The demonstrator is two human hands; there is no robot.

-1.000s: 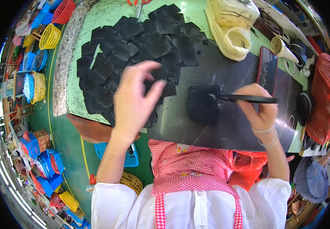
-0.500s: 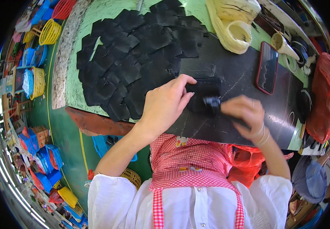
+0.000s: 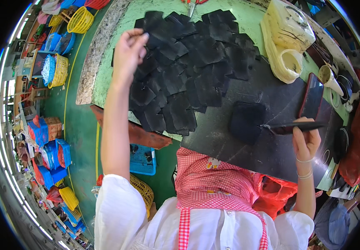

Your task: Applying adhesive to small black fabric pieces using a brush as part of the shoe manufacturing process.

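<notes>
My left hand point(image 3: 131, 52) is over the far left part of a wide pile of thin black pieces point(image 3: 207, 50). Its thumb and fingers are pinched together near a piece's edge; whether anything is between them I cannot make out. In my right hand point(image 3: 307, 141) is a black-handled brush point(image 3: 294, 127), held almost level, its tip pointing left. That tip is at the right edge of a single black rounded-square piece point(image 3: 247, 122), which lies flat on the dark work mat point(image 3: 213, 135). The pile's pieces overlap one another, like shingles.
A yellowish plastic container point(image 3: 288, 37) and a red-cased phone point(image 3: 312, 96) stand at the right back. Beyond them are a cone-shaped roll point(image 3: 329, 79) and a red plastic bag point(image 3: 357, 146). Red-handled pliers point(image 3: 191, 6) lie at the far edge. Below the table is a blue basket point(image 3: 142, 160).
My left hand has moved from the single piece to the far left of the pile. My right hand has drawn the brush rightward off that piece's middle. The whole view has shifted.
</notes>
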